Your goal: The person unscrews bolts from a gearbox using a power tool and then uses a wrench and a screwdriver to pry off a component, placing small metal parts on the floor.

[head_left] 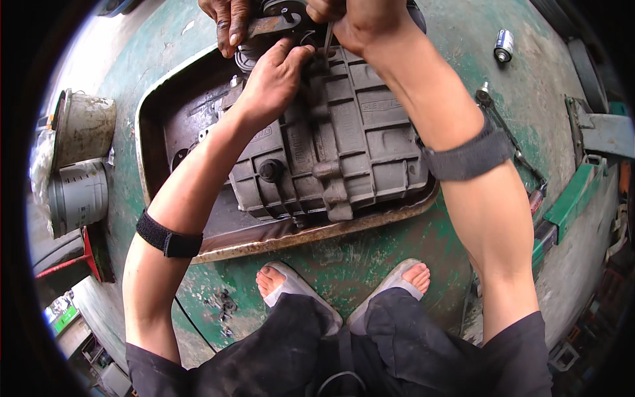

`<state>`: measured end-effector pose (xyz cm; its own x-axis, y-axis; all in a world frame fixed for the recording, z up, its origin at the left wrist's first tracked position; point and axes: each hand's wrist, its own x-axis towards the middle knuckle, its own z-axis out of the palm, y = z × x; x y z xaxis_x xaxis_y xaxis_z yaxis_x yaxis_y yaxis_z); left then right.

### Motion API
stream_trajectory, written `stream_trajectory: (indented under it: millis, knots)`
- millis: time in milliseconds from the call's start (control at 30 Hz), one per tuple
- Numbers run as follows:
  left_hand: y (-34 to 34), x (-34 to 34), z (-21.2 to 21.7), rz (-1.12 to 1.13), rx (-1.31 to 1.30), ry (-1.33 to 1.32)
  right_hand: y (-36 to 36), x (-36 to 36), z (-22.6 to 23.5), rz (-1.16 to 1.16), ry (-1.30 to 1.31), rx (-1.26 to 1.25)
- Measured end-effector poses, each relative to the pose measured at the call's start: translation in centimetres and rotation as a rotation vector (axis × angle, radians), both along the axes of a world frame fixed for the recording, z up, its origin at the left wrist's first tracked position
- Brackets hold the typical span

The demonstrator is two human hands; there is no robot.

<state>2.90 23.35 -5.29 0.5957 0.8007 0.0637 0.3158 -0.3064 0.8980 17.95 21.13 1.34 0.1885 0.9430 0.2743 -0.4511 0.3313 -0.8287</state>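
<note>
A grey ribbed metal gearbox housing (344, 152) lies in a rusty oval metal tray (311, 235) on a green painted floor. My left hand (274, 79) rests on the housing's far end, fingers pinching at a small part there. My right hand (350, 23) is closed around a thin metal tool (327, 40) that points down onto the same spot. Another person's hand (228, 23) reaches in from the top edge and holds a dark flat metal piece (274, 25) against the housing's end.
Two grey buckets (83, 169) stand at the left. A long wrench (509, 135) and a small cylinder (504, 45) lie on the floor at the right, near a green metal bar (572, 198). My sandalled feet (344, 284) stand just before the tray.
</note>
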Motion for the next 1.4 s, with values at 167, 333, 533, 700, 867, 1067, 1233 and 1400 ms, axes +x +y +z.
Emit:
stream_trajectory:
  millis: [167, 333, 533, 700, 867, 1067, 1233, 1400]
  knots:
    - [-0.3, -0.1, 0.1, 0.005, -0.023, 0.007, -7.2, -1.7, -1.7, -0.276, -0.907, 0.552]
    - [-0.5, 0.1, 0.9, -0.036, 0.016, -0.025, -11.8, -2.5, -3.2, -0.119, -0.661, 0.34]
    - [-1.2, 0.0, 1.6, -0.011, -0.281, -0.117, -8.0, 2.2, 0.3, -0.269, 0.191, -0.018]
    - [-0.8, -0.1, 1.1, -0.008, -0.234, -0.057, -2.2, 6.9, -0.3, 0.031, 0.283, -0.244]
    - [-0.3, 0.1, 0.1, -0.004, -0.036, -0.06, 3.6, 4.5, 0.1, -0.15, 0.239, -0.396]
    - [-0.7, 0.1, 0.2, 0.047, -0.007, -0.001, 6.2, 2.4, 1.2, -0.233, 0.17, -0.557]
    - [-0.5, 0.3, -0.6, 0.056, 0.024, -0.024, 4.5, 1.5, 0.8, -0.127, 0.129, -0.352]
    - [0.3, 0.0, -1.1, -0.171, 0.363, -0.158, -4.5, -5.5, -0.5, -0.178, -1.024, 0.459]
